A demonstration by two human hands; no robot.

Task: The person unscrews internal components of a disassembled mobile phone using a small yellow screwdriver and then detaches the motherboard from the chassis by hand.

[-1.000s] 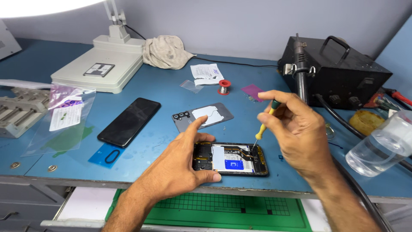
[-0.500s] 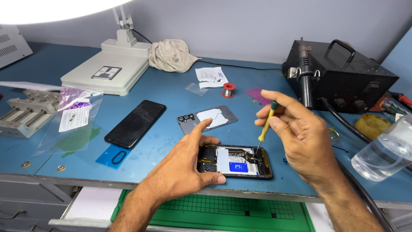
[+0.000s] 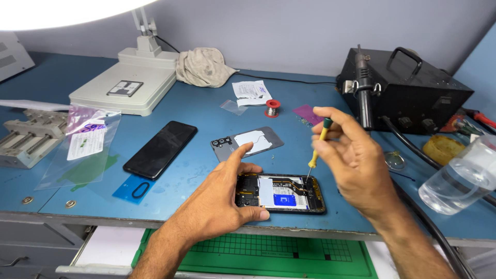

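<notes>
A: What could go wrong here?

B: Biggest worry is the opened phone (image 3: pixel 281 193), lying at the front edge of the blue bench (image 3: pixel 196 155). The left hand (image 3: pixel 219 199) clamps its left end, thumb along the near side, index finger pointing out over the top. If that hold eases, the phone could skate under the tool's push, even off the edge.

A: And the tool?

B: The right hand (image 3: pixel 354 157) pinches a small yellow screwdriver (image 3: pixel 317 144) between thumb and fingertips, tip down at the phone's upper right corner. A slip there could gouge the orange ribbon cable or the board beside it, I'd say. A loosened screw could also roll away unseen.

A: Anything near enough to interfere?

B: The clear plastic bottle (image 3: pixel 460 178) lies on its side to the right; knocked, it might leak towards the phone.

A: What can't you make out?

B: The screwdriver's tip and the screw itself are too small to tell whether they're seated. The bottle is cut off at the frame edge.
</notes>
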